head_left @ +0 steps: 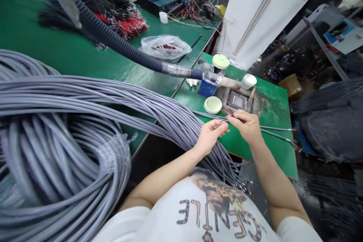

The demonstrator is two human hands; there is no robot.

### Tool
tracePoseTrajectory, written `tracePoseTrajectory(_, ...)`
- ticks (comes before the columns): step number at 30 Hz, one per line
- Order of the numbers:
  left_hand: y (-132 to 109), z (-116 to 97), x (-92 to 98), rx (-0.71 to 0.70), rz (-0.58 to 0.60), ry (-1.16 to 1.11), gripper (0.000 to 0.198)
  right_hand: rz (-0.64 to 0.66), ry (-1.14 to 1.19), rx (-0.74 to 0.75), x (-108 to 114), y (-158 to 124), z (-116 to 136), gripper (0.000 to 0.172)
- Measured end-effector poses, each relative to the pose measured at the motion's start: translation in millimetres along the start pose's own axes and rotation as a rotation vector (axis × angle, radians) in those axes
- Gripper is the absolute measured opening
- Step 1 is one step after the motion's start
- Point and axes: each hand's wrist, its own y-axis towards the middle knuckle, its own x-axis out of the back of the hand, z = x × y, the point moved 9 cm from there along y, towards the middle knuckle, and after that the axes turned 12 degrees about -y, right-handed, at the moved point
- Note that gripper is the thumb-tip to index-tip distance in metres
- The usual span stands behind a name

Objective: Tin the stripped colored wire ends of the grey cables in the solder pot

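Note:
Thumb and fingers of my left hand (212, 134) are pinched together at the end of a thin grey cable (208, 115), just over the green bench's near edge. My right hand (246, 125) is closed beside it, fingertips nearly touching the left ones, with short red and dark wires (232, 114) poking out above its fingers. Which strand each fingertip grips is partly hidden. Two grey cables (279, 136) with stripped red-tipped ends lie on the bench to the right of my right hand. A thick bundle of grey cables (176, 117) passes under my left forearm.
Before my hands sits a grimy solder pot (238, 100), with a pale round lid (213, 105), a white cup (248, 81) and a blue box (207, 87) around it. A black corrugated hose (133, 53) crosses overhead. Coiled cable (56, 159) fills the left.

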Motion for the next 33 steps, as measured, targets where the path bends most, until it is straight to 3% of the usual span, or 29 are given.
tracePoseTrajectory(2, 0.8, -11.6, 0.7, -0.099, 0.055, 0.242, 0.024, 0.012, -0.094, 0.003, -3.0, 16.6, -6.9, 0.023)
tracePoseTrajectory(5, -2.5, -29.9, -2.1, -0.373, 0.125, 0.654, 0.019, 0.042, -0.220, 0.016, -10.4, 43.9, -21.9, 0.028)
tracePoseTrajectory(9, -3.8, -25.8, -5.6, -0.526, 0.206, 0.940, 0.021, 0.110, -0.362, -0.005, -27.8, 73.2, -45.9, 0.026)
tracePoseTrajectory(16, -2.0, -18.8, -7.2, -0.557, 0.227, 1.071, 0.021, 0.230, -0.582, -0.031, -56.8, 92.4, -60.6, 0.026)
tracePoseTrajectory(24, -3.4, -19.6, -7.7, -0.608, 0.225, 1.086, 0.020, 0.282, -0.682, -0.103, -66.1, 96.4, -66.0, 0.025)
tracePoseTrajectory(28, -3.8, -21.0, -7.7, -0.610, 0.218, 1.083, 0.019, 0.224, -0.636, -0.062, -41.5, 95.7, -64.4, 0.027)
tracePoseTrajectory(30, -4.0, -21.6, -7.8, -0.610, 0.217, 1.079, 0.019, 0.150, -0.632, -0.066, -13.9, 94.4, -72.0, 0.029)
tracePoseTrajectory(33, -4.4, -21.8, -8.3, -0.610, 0.220, 1.079, 0.018, 0.054, -0.690, -0.163, 30.9, 89.6, -103.4, 0.032)
